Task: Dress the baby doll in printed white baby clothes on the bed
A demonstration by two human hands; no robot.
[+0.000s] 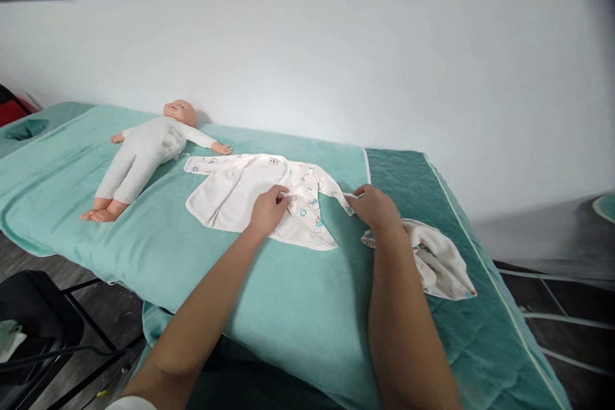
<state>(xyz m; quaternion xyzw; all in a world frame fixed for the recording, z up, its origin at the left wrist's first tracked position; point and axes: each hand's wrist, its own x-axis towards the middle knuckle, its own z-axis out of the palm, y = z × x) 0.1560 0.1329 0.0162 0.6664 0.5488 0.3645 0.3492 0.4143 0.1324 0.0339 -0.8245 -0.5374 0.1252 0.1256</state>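
The head view gave me, from my remote seat, the doll (144,144) as a landmark. To its right, the white printed shirt (240,195) lay opened out on the green blanket (307,301), one sleeve just beside the doll's outstretched hand. The right hand (376,205) was at the other sleeve (328,185), the one farther from the doll, its thumb and fingers pinching the cuff. The left hand (269,210), nearer the doll, had thumb and forefinger curled at the printed front panel; I could not tell whether they gripped it or only rested there. A bundled cloth (444,262) lay farther from the doll than the shirt, partly hidden behind the right forearm.

To my mind, handling that sleeve well called for a light hold at the cuff, any pull kept along the sleeve, and the left hand steadying the panel. Tugging hard, I judged, could have dragged the shirt's body askew or creased it.
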